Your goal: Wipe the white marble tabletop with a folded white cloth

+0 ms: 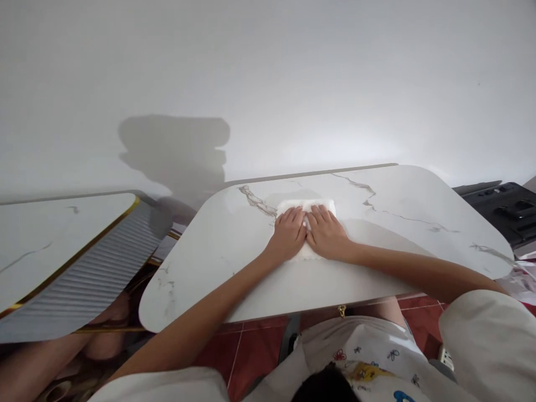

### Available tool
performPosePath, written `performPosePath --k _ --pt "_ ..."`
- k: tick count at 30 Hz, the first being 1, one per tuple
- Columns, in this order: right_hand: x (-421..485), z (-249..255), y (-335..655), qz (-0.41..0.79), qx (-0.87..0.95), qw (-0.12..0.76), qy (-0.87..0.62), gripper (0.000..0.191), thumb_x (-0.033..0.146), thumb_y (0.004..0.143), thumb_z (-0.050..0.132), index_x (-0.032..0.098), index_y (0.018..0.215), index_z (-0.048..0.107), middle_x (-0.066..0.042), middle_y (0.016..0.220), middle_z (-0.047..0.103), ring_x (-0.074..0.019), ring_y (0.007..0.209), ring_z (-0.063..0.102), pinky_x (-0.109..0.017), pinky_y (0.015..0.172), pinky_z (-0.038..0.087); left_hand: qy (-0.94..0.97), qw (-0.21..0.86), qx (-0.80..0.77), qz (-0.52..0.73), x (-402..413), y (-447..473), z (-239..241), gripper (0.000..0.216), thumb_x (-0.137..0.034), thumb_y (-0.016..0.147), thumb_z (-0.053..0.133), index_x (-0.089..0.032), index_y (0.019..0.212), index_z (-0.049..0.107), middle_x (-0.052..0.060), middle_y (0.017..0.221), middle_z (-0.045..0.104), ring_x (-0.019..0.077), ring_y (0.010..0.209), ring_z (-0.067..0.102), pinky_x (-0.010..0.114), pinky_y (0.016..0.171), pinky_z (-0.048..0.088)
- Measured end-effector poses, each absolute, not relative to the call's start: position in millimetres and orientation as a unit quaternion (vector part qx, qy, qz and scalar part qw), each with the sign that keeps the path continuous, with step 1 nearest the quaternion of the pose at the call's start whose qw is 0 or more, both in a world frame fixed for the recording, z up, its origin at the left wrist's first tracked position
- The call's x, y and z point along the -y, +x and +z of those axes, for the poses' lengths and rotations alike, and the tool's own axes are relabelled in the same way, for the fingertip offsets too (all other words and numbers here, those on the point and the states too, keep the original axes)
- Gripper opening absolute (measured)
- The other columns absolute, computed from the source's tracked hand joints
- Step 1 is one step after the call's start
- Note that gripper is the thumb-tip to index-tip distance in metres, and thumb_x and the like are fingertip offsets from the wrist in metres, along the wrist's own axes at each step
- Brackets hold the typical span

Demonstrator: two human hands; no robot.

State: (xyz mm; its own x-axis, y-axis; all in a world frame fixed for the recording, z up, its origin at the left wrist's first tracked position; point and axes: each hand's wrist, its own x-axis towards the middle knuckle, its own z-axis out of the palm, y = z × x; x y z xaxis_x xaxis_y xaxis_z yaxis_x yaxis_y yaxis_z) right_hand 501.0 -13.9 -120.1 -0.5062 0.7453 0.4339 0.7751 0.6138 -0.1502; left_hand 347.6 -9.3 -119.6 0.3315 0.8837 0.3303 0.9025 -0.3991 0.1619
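Observation:
A white, soft-looking folded sheet (305,205) lies on the white marble-patterned tabletop (402,195); whether it is cloth or paper I cannot tell. My left hand (288,233) rests palm down on its left part, fingers stretched forward. Beside it, my right hand (327,230) lies flat on the right part, fingers also forward. The thumbs come close together over the middle of the sheet. Both palms cover much of it, and its near edge shows between and below the wrists.
A grey-white wall (293,84) rises behind the table. To the left stands a second marble-patterned table (75,240) with gold trim and a ribbed side, near another person's leg (54,357). A black appliance (502,209) sits at the right. Red tiles (257,349) cover the floor.

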Motion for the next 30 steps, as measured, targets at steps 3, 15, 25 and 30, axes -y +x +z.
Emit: performPosePath --k 3,15,25,30 --pt "43.3 -117.6 507.7 -0.03 0.876 0.227 -0.424 0.049 0.026 0.09 0.036 -0.002 0.129 0.047 -0.023 0.139 0.042 -0.0354 0.132 0.031 -0.046 0.106 0.027 -0.809 0.009 0.561 -0.176 42.5 352.8 -119.7 0.041 -0.024 0.089 0.026 -0.017 0.124 0.047 0.012 0.137 0.046 0.0275 0.13 0.036 0.049 0.106 0.028" --pt "95.0 -120.8 580.6 -0.019 0.878 0.206 -0.431 0.049 0.029 0.09 0.039 0.006 0.132 0.045 -0.018 0.142 0.039 -0.0312 0.135 0.028 -0.047 0.105 0.034 -0.806 -0.098 0.542 -0.217 95.9 414.6 -109.5 0.037 -0.024 0.085 0.038 -0.023 0.121 0.048 0.007 0.138 0.046 0.0253 0.133 0.032 0.048 0.107 0.027" --pt "-12.1 -115.3 600.9 -0.04 0.868 0.186 -0.459 0.032 0.019 0.086 0.041 0.006 0.111 0.055 -0.021 0.124 0.052 -0.032 0.121 0.041 -0.044 0.098 0.036 -0.794 -0.065 0.567 -0.21 -2.7 462.4 -106.1 0.03 -0.014 0.083 0.039 -0.02 0.109 0.051 0.007 0.131 0.051 0.0209 0.127 0.038 0.039 0.105 0.028" --pt "-77.7 -118.3 583.8 -0.044 0.862 0.194 -0.467 0.03 0.019 0.087 0.04 0.008 0.11 0.055 -0.018 0.121 0.053 -0.0308 0.117 0.041 -0.042 0.095 0.036 -0.789 -0.037 0.57 -0.225 -63.9 451.2 -106.9 0.026 -0.014 0.082 0.038 -0.021 0.102 0.052 0.007 0.12 0.057 0.0207 0.119 0.045 0.038 0.099 0.033"
